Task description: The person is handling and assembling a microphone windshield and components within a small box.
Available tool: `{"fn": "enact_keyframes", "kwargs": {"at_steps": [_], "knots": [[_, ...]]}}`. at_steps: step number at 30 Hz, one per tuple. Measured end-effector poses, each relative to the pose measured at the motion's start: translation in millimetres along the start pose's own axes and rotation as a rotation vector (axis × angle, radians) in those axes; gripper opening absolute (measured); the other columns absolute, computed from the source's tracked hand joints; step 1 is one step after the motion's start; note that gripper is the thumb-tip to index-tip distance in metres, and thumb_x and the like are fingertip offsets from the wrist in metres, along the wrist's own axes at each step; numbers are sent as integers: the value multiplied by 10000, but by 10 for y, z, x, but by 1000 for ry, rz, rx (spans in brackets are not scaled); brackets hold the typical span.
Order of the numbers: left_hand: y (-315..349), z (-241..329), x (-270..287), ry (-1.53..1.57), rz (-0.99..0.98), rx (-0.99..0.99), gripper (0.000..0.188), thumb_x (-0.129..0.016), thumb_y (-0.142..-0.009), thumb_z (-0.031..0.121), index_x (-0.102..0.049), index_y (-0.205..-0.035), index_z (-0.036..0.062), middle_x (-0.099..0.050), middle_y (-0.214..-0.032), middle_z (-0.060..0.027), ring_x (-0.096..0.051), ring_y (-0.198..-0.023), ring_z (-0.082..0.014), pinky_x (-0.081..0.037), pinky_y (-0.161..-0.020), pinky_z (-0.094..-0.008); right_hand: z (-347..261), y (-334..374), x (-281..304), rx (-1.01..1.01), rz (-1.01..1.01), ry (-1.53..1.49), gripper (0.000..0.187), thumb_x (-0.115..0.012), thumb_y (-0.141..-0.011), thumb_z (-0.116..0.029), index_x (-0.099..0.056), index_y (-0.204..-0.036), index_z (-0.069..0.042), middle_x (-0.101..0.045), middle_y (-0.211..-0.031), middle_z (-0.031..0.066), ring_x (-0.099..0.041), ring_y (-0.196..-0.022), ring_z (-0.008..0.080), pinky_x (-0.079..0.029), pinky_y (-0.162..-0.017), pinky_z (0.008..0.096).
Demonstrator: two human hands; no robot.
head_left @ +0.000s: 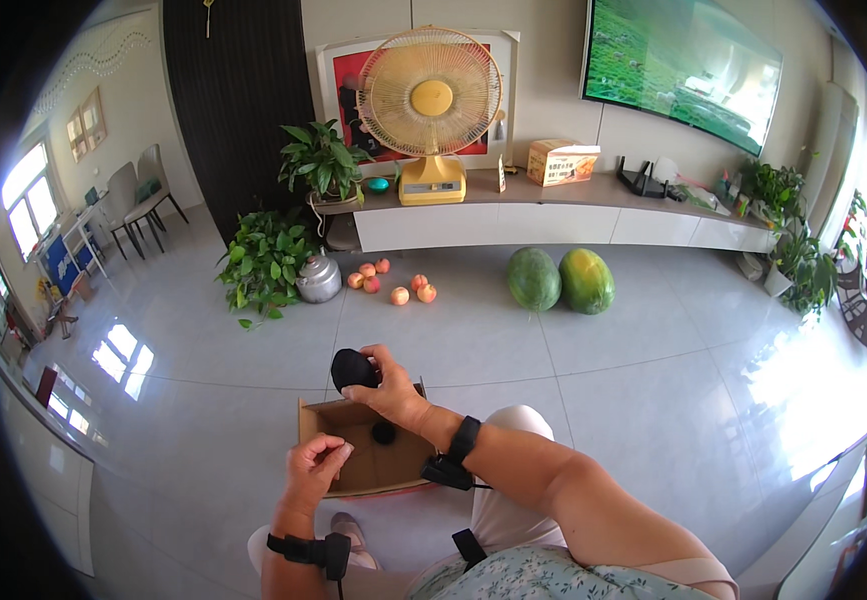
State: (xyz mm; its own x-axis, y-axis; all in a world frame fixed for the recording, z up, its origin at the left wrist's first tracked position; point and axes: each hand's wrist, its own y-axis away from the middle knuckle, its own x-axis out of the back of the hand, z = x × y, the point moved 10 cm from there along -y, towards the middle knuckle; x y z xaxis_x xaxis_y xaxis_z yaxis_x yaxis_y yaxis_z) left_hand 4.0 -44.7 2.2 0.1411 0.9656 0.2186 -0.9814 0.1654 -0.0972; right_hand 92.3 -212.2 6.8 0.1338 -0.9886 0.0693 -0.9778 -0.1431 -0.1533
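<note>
A black, rounded, soft-looking bundle is held up in my right hand, its fingers wrapped round the right side. That hand is above the far edge of an open cardboard box, which stands on the floor in front of me. Inside the box lies a smaller dark round thing. My left hand hovers over the box's left side with thumb and fingers pinched together. Whatever may be between those fingertips is too small to make out. Both wrists wear black straps with small devices.
Beyond the box, several peaches and two big green melons lie on the tiled floor. A metal kettle stands beside a leafy plant. A yellow fan tops the low white cabinet.
</note>
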Motion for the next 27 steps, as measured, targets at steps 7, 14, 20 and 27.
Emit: {"fn": "enact_keyframes", "kwargs": {"at_steps": [7,14,20,27], "knots": [[12,-33,243,92,107,-20,76,-677,-906,98,-672,-903,22,-606,-749,5,-522,-594,-53,-454,-530,-215,-43,191,-433,254,-373,430,609,-746,-690,-216,-534,-1250,-106,-592,-1161,224,-565,-1109,405,-469,-973,421],[-32,-281,496,60,298,44,86,-687,-913,109,-675,-862,41,-565,-667,37,-495,-544,-45,-400,-465,-208,45,543,-862,-92,-860,-110,637,-701,-676,-71,-512,-1283,-39,-565,-1152,77,-551,-1060,198,-454,-957,320],[-29,-285,433,137,300,124,122,-645,-936,108,-665,-832,47,-561,-659,31,-490,-532,-49,-396,-464,-219,67,552,-857,-256,-876,-453,662,-689,-693,-23,-473,-1318,-44,-561,-1126,67,-565,-1033,173,-504,-884,295],[-42,-347,484,94,321,102,122,-639,-936,109,-657,-840,36,-567,-661,26,-498,-524,-55,-399,-457,-224,-54,597,-943,-171,-916,-497,679,-668,-728,-13,-422,-1356,-88,-553,-1170,93,-608,-1024,195,-566,-825,311]]}}
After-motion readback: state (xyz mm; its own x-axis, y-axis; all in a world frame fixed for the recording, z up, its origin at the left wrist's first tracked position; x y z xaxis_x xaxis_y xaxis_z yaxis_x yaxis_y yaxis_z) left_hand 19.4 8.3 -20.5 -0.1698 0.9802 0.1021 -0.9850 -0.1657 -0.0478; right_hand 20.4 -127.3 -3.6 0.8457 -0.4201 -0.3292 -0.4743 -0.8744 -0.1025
